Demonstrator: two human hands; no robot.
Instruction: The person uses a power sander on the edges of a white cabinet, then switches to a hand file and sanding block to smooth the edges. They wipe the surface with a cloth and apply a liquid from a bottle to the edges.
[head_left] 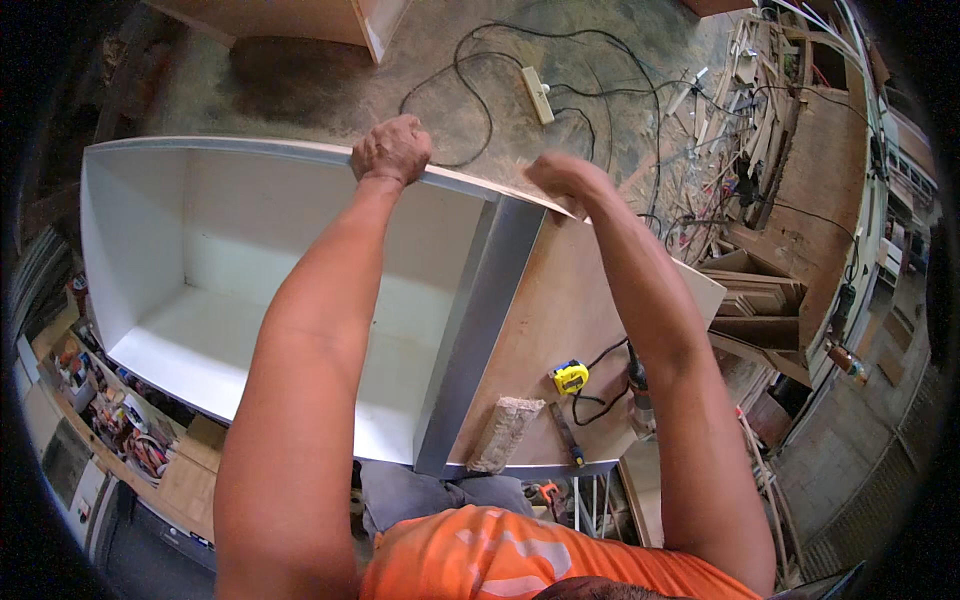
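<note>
Left hand (392,150) wrapped over the cabinet's (478,330) far rim, right hand's (562,176) grip I cannot tell; remotely, I'd brace evenly.

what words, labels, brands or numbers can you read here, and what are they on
None can be read clearly enough to quote.
Yellow tape measure: marking on its face, too small to read.
Orange shirt: pale printed shapes, no readable letters.
</note>
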